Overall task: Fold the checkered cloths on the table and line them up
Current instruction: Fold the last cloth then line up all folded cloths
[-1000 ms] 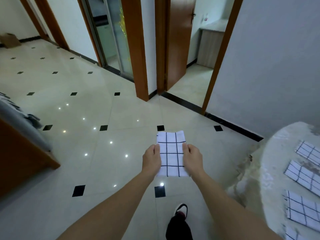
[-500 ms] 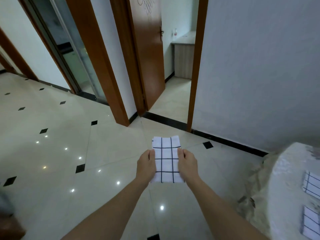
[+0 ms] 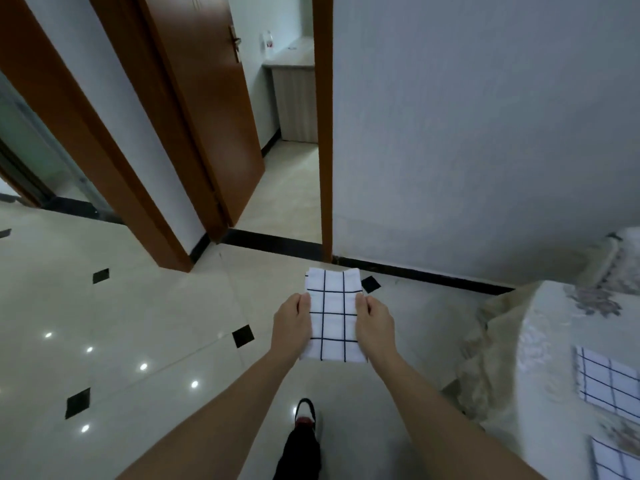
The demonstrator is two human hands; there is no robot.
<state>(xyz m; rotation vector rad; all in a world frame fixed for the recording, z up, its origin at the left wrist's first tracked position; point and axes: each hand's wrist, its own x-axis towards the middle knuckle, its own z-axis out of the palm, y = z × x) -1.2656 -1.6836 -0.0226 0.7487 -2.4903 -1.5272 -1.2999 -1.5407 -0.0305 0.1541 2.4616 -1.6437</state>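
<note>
A folded white cloth with a dark checkered grid [image 3: 333,317] is held out in front of me above the tiled floor, not over the table. My left hand [image 3: 291,323] grips its left edge and my right hand [image 3: 375,323] grips its right edge. The table [image 3: 554,341], draped in a pale patterned cover, is at the right edge. Two folded checkered cloths lie on it, one at mid height [image 3: 606,382] and one cut off by the bottom corner [image 3: 614,462].
Glossy cream floor tiles with black diamond insets [image 3: 242,336] spread to the left. An open brown door [image 3: 207,109] and a doorway to another room stand ahead. A grey wall [image 3: 485,133] rises behind the table. My leg and shoe [image 3: 303,441] are below.
The view has swung right, toward the wall and table, so the table sits closer in view. Both hands keep the same hold on the folded cloth.
</note>
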